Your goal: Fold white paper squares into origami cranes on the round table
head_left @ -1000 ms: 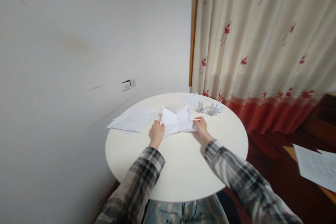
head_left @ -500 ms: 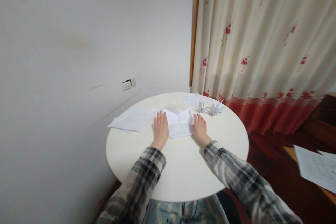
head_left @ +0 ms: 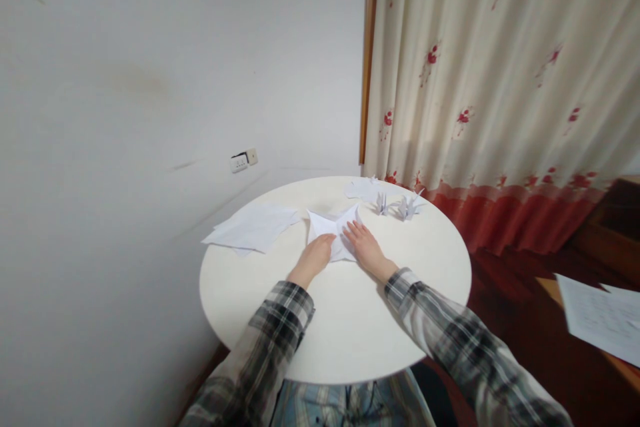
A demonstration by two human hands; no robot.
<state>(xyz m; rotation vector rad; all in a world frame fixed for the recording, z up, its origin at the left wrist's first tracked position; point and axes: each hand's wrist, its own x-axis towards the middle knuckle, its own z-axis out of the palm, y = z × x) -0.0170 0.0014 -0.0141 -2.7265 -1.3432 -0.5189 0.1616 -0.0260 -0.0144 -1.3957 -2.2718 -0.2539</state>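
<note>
A creased white paper (head_left: 334,225) lies on the round white table (head_left: 350,320), its far points sticking up. My left hand (head_left: 317,255) lies flat on the paper's left part, fingers stretched toward the middle. My right hand (head_left: 363,245) presses flat on the right part, fingers together and extended. The two hands nearly meet over the paper's near edge. Neither hand grips anything.
A loose stack of white sheets (head_left: 255,228) lies at the table's left. Folded paper cranes (head_left: 404,205) and more paper (head_left: 364,188) sit at the far right edge. A floral curtain (head_left: 500,93) hangs behind. Printed sheets (head_left: 600,320) rest on a surface at right.
Both hands have slid inward from the paper's outer edges toward its middle, pushing the sides together; the paper now looks narrower.
</note>
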